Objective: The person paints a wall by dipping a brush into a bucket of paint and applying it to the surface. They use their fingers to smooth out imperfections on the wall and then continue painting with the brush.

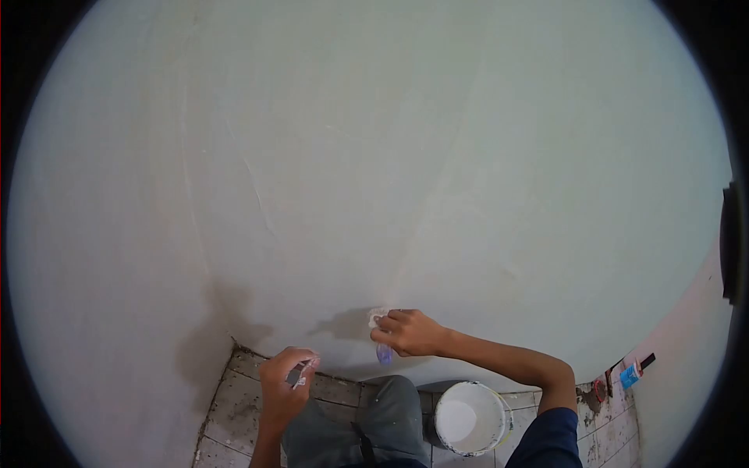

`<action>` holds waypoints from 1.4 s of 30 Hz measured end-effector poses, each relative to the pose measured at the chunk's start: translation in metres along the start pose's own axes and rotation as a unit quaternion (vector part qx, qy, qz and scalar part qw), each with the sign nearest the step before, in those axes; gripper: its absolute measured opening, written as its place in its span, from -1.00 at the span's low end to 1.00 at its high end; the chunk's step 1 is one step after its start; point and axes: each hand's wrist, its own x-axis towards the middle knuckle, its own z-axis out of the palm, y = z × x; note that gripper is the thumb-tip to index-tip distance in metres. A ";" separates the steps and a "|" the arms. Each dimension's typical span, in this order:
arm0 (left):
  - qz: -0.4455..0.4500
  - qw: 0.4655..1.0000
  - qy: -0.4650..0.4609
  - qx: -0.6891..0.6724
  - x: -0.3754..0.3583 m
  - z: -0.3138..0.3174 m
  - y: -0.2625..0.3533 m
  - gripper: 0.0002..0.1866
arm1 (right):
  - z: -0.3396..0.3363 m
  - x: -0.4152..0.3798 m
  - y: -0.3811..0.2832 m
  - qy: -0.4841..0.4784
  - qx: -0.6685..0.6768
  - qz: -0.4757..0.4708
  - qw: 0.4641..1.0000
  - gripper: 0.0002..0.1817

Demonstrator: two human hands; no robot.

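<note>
My right hand (pixel 413 331) is closed round a putty knife (pixel 384 354), whose see-through purple handle sticks out below the fingers. Its white-smeared blade end is right at the lower part of the pale wall (pixel 374 195). Lower and to the left, my left hand (pixel 285 382) curls its fingers round a small grey flat piece (pixel 295 376) smeared with white paste. White smears also show on that hand's fingertips. What kind of piece it is, I cannot tell.
A white bucket (pixel 499 413) with white material inside stands on the stained tile floor (pixel 523 402), right of my legs (pixel 394 417). Farther right are a blue-labelled container (pixel 630 376) and a dark object (pixel 647 361) by the wall. A wall corner meets the floor at left.
</note>
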 end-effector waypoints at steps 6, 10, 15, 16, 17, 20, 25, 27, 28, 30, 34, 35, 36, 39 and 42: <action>0.019 0.999 0.019 0.022 -0.006 -0.012 0.010 -0.90 | -0.115 0.072 0.097 0.227 0.028 0.057 0.972 -0.58; 0.021 0.999 0.029 0.032 -0.012 -0.015 0.014 -0.87 | -0.221 0.121 0.112 0.397 -0.206 0.003 0.894 -0.78; -0.003 0.999 0.034 0.009 -0.019 -0.008 0.005 -0.88 | -0.155 0.113 0.096 0.357 -0.361 -0.068 0.859 -0.75; -0.011 0.999 0.035 0.002 -0.022 -0.006 0.004 -0.88 | -0.115 0.099 0.081 0.331 -0.337 -0.036 0.880 -0.80; -0.021 0.999 0.032 0.004 -0.026 -0.005 0.003 -0.89 | -0.074 0.083 0.065 0.284 -0.362 -0.021 0.887 -0.88; -0.048 0.999 0.021 0.004 -0.037 -0.005 0.004 -0.92 | 0.016 0.035 0.023 0.220 -0.327 0.033 0.918 -0.89; -0.072 0.997 -0.002 -0.017 -0.053 0.003 -0.007 -0.89 | 0.129 -0.022 -0.065 0.056 -0.134 0.109 0.983 -0.87; -0.063 0.998 -0.003 -0.010 -0.055 0.000 -0.004 -0.89 | 0.173 -0.048 -0.091 -0.016 -0.044 0.115 0.992 -0.79; -0.060 0.998 -0.002 -0.005 -0.057 -0.001 -0.003 -0.89 | 0.190 -0.059 -0.104 -0.057 0.003 0.129 0.990 -0.74; -0.074 0.997 0.013 0.009 -0.063 -0.008 -0.002 -0.93 | 0.195 -0.054 -0.104 -0.077 0.060 0.141 0.985 -0.65; -0.102 0.994 0.028 0.025 -0.060 -0.010 -0.009 -0.94 | 0.120 -0.013 -0.046 0.059 0.040 0.160 0.984 -0.48; -0.096 0.995 0.027 0.027 -0.059 -0.010 -0.010 -0.94 | 0.089 -0.003 -0.025 0.058 0.066 0.201 0.976 -0.43; -0.090 0.995 0.025 0.029 -0.060 -0.010 -0.011 -0.94 | 0.056 0.011 -0.004 0.110 0.073 0.206 0.970 -0.44; -0.085 0.996 0.020 0.023 -0.056 -0.006 -0.009 -0.93 | -0.042 0.051 0.022 0.240 -0.082 0.151 0.956 -0.65; -0.094 0.995 0.018 0.003 -0.058 -0.001 -0.010 -0.92 | -0.085 0.076 0.042 0.388 -0.261 0.032 0.883 -0.81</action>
